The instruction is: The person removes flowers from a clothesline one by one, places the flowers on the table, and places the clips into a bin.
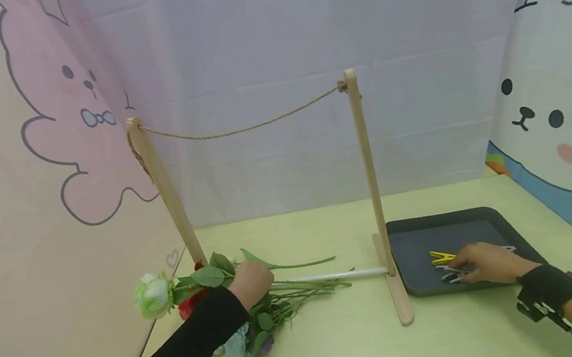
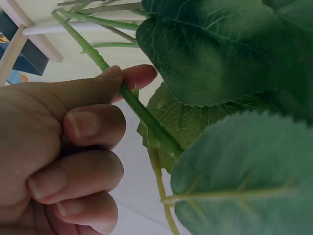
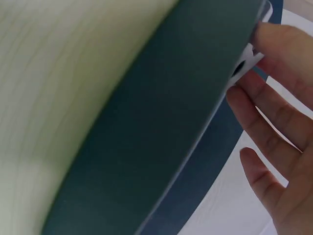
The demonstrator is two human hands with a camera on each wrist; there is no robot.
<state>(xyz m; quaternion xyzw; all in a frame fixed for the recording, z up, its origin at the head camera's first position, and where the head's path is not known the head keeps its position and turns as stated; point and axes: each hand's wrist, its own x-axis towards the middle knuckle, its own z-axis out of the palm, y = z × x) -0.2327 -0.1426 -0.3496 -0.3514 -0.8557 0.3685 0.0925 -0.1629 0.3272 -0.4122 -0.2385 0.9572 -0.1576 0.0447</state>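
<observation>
Between thumb and forefinger, my left hand (image 1: 252,282) pinches the green stem (image 2: 139,110) of an artificial rose. Its pale green-white bloom (image 1: 154,296) points left in the head view, and large leaves (image 2: 230,166) fill the right of the left wrist view. Below that hand lie more artificial flowers, among them a red one (image 1: 186,309) and a light blue one (image 1: 238,346). My right hand (image 1: 494,264) reaches into a dark grey tray (image 1: 486,216), its thumb and fingertips gripping a whitish clothespin (image 3: 246,63). A yellow clothespin (image 1: 441,257) lies just left of these fingers.
A wooden stand has a left post (image 1: 169,198) and a right post (image 1: 368,175), with a sagging twine rope (image 1: 228,134) tied between their tops. A white rod (image 1: 360,273) runs low between them. Behind the table hangs a pale curtain (image 1: 259,40).
</observation>
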